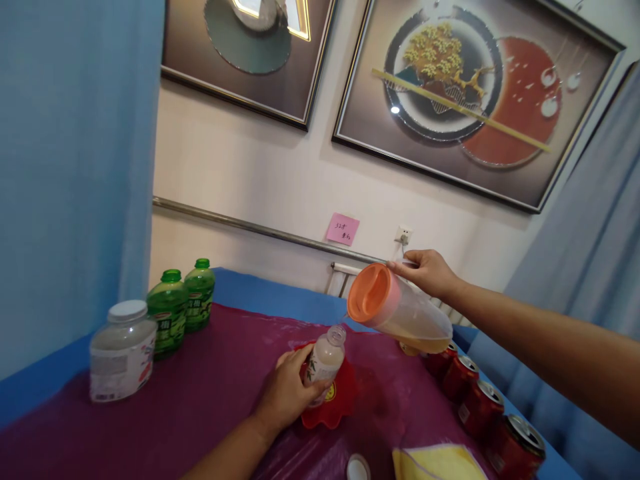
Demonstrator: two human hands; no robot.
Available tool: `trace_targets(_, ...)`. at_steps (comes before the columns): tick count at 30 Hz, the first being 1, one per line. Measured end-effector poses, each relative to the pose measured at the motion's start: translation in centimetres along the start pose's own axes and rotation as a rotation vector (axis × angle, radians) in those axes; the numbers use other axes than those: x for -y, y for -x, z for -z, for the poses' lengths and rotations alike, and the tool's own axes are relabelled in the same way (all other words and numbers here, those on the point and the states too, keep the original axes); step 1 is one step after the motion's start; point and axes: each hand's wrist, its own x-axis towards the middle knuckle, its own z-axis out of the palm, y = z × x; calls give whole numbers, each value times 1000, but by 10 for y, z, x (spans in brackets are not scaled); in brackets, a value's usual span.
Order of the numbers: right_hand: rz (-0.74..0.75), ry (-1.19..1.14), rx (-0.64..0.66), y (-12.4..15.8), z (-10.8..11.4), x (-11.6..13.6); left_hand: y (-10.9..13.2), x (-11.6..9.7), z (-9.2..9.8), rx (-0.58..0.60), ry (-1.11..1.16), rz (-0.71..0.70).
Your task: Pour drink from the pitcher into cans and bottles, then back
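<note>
i'm facing a pale wall point(245, 173) hung with a left picture point(250, 87) and a right picture point(470, 100), both dark-framed; a bright angular light point(304, 23) glints on the left one. below them runs a metal rail point(270, 231), with a pink note point(343, 229) and a white socket point(404, 234) near it. a left curtain point(75, 167) and a right curtain point(575, 227), both blue, flank the purple-and-blue-covered table point(215, 387).

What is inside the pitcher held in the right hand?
The tilted pitcher shows pale yellowish liquid through its translucent wall, along the lower side. Its orange lid hides the inside at the mouth.
</note>
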Motion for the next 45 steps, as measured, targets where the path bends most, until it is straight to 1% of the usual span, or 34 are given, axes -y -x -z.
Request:
trace_targets(10, 10, -23, -10, 3, 0, 3, -1, 0, -1, -10, -2, -4)
trace_targets(16, -59, -38, 38, 9, -7, 3, 0, -1, 0, -27, 1, -16)
trace_targets(23, -61, -41, 66, 11, -16, -4, 1, -4, 0, -56, -5, -22)
trace_targets(30, -49, -31, 59, 10, -14, -3, 1, -3, 0, -27, 1, -26)
trace_targets(38, -49, -9, 51, 9, -13, 0, 1, -2, 0, -37, 12, -27)
trace_targets(45, -61, -42, 61, 10, -14, -4, 1, -3, 0, -34, 13, -20)
